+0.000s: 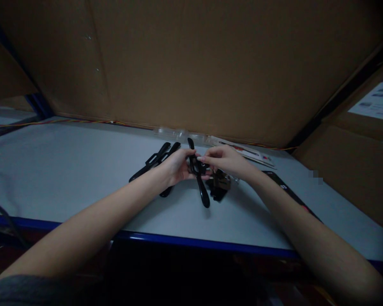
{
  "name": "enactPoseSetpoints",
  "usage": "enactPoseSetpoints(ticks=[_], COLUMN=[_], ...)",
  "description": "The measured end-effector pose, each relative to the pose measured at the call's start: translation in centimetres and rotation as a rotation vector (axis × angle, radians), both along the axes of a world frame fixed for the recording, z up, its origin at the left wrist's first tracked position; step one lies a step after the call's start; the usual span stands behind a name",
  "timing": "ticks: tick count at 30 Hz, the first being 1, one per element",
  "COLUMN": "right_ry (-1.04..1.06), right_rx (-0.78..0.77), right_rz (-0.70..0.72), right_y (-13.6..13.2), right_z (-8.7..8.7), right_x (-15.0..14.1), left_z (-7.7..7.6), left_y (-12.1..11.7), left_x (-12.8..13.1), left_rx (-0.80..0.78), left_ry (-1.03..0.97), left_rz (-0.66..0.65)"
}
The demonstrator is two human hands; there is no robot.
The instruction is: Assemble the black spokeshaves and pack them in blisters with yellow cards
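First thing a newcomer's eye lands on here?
The two bare forearms reaching up from the bottom corners, with the left hand and right hand meeting mid-bench on a glossy black plastic part. More black parts lie just left of them, a clear plastic blister sits at the bench's back edge, and a brown cardboard wall fills the top.

Workshop (blue-edged workbench (51, 170), cardboard walls (194, 63))
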State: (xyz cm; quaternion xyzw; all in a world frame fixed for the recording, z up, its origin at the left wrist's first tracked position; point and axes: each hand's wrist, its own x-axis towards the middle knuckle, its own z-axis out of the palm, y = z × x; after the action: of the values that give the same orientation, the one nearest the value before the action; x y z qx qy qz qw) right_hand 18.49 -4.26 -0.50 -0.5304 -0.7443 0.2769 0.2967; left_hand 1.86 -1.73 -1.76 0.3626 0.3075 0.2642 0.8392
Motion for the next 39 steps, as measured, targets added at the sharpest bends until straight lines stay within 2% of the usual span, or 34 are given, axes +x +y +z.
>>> enactPoseSetpoints(ticks=[7, 13, 15, 20, 22, 25, 28, 30, 33, 39], right_ry=[-0.160, -0.320, -0.302, 0.029, 0.062, -0.116, -0.433, -0.583, -0.641, -0.580], right_rx=[0.177, 0.331, 0.339, 0.219, 0.184, 0.040, -0.209, -0.310, -0.366, -0.405], right_rz=[-0.070, -0.098, -0.107, -0.115, -0.160, -0.214, -0.118, -0.039, 0.017, 0.143], right_y=[-0.1, -0.6, -0.5, 0.0, 0.1, 0.0, -0.4, -0.7, -0.7, -0.1], right_z=[-1.0, -0.9, -0.6, 1.1, 1.9, 2.7, 2.4, 1.9, 0.9, -0.2], right_x=[-0.7, -0.7, -0.6, 1.0, 2.5, 5.5, 8.3, 9.3, 9.5, 9.2], left_z=[0.5, 0.8, 0.8, 0.8, 0.7, 0.7, 0.8, 0.8, 0.7, 0.6], left_y=[-0.5, -0.4, -0.4, -0.5, -0.7, -0.8, -0.9, -0.9, -0.8, -0.6], left_x=[0.1, -0.2, -0.2, 0.0, 0.1, 0.1, 0.0, -0.1, -0.2, -0.2], left_rx=[0.016, -0.023, -0.051, -0.009, 0.050, 0.085, 0.081, 0.091, 0.090, -0.019], left_ry=[0.026, -0.040, -0.060, 0.020, 0.033, 0.031, 0.037, 0.042, 0.055, 0.039], left_rz=[-0.024, -0.017, -0.003, 0.068, 0.099, 0.127, 0.136, 0.136, 0.128, 0.106])
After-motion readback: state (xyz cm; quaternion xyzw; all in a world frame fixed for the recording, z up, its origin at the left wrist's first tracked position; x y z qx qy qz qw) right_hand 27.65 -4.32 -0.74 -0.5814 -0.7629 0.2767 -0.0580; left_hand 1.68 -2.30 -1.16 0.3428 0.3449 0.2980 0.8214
